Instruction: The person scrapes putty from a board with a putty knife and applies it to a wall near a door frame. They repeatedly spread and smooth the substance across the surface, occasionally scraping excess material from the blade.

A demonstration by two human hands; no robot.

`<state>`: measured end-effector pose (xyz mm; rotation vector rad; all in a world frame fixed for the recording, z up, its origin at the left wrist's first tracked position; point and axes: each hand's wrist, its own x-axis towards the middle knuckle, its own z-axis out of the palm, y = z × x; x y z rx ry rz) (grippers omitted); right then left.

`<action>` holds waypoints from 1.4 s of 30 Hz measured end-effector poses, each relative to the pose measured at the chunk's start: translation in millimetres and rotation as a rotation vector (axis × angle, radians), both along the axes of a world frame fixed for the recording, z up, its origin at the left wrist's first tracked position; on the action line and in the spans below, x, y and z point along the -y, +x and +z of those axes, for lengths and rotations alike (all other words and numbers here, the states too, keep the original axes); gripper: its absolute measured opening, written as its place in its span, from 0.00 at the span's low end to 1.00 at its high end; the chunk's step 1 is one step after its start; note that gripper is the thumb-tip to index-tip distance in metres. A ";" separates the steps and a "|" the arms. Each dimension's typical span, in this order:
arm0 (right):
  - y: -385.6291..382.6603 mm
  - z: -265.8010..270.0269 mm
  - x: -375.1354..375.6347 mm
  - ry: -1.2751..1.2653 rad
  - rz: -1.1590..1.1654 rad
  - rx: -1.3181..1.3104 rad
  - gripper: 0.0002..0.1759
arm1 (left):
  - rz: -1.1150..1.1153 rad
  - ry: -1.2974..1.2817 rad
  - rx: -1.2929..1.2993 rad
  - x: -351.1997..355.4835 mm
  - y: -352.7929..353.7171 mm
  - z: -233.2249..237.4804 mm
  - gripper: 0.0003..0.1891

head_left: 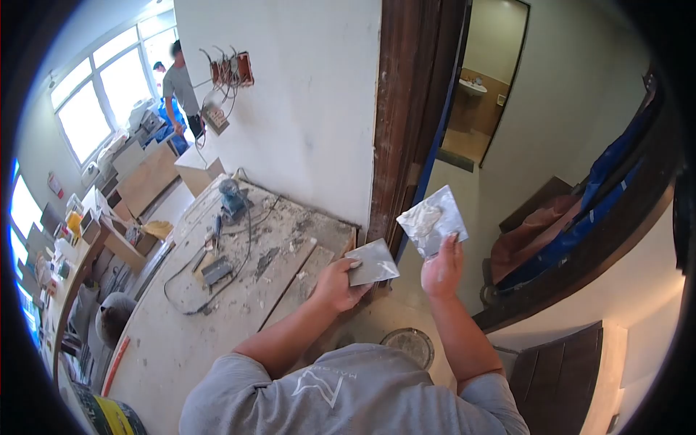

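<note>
My left hand [337, 286] grips a flat grey metal blade [375, 262], its thumb lying on the upper face. To the right, my right hand [441, 273] holds a square light plate [444, 210] by its lower edge, raised a little higher. A lump of white paste [423, 220] clings to the left part of that plate. The blade and the plate are apart, in front of the dark wooden door frame [409, 94]. Below them a round bucket [408, 348] shows partly beyond my shirt.
A dusty worktop [239, 290] on the left bears a blue power tool [232, 196] with a cord. Wires hang from an open wall box [233, 70]. Another person [178, 87] stands near the windows. Blue sheeting [587, 217] lies at the right, behind a curved dark edge.
</note>
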<state>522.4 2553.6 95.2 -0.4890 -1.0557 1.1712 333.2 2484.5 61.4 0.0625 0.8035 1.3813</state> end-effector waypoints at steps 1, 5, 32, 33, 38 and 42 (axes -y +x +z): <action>-3.5 -6.1 8.8 0.081 -0.005 0.104 0.29 | -0.021 0.009 0.021 4.4 8.3 6.6 0.11; -15.8 -15.0 30.7 0.619 -0.068 0.437 0.28 | -0.074 0.046 0.138 4.0 7.9 -10.8 0.15; 18.2 -78.5 20.6 -0.519 0.259 0.167 0.17 | 0.280 0.679 -0.709 -7.7 -12.3 27.5 0.14; 11.3 -69.9 18.2 -0.677 0.404 -0.290 0.17 | 0.245 0.737 -0.956 1.1 -7.1 26.9 0.16; 0.5 -33.2 25.6 -0.705 0.337 -0.332 0.16 | 0.123 1.250 -1.479 10.7 3.7 7.4 0.26; 4.3 -37.1 20.6 -0.716 0.286 -0.284 0.18 | -0.023 1.174 -1.824 20.1 -5.5 27.5 0.32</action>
